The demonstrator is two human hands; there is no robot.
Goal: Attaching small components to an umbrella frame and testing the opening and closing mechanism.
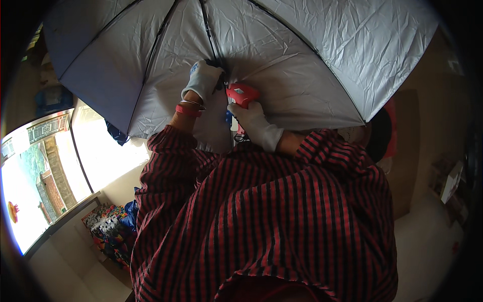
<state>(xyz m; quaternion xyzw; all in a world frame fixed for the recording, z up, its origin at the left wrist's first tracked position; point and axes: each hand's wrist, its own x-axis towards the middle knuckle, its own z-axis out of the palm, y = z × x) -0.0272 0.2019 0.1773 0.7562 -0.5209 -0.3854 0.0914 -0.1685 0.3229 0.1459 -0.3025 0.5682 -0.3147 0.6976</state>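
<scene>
A large open umbrella (287, 85) with a silvery grey inner side and dark ribs spreads in front of me. My left hand (205, 79), in a pale glove with dark fingertips, is closed around a black umbrella rib (208, 30) near the lower middle of the canopy. Just right of it, my right hand (255, 123) wraps round a red gun-shaped tool (242, 94) with a rounded head, also gloved. The head points up and left, close to the rib and my left fingers. A black cord (240, 137) shows below the tool's grip.
On the left is a bright window (37, 176) with a dark frame. Below it lies a heap of colourful patterned cloth (110, 229). A black and red item (382, 128) sits behind the canopy's right edge. Further right stands a shelf with objects (453, 183).
</scene>
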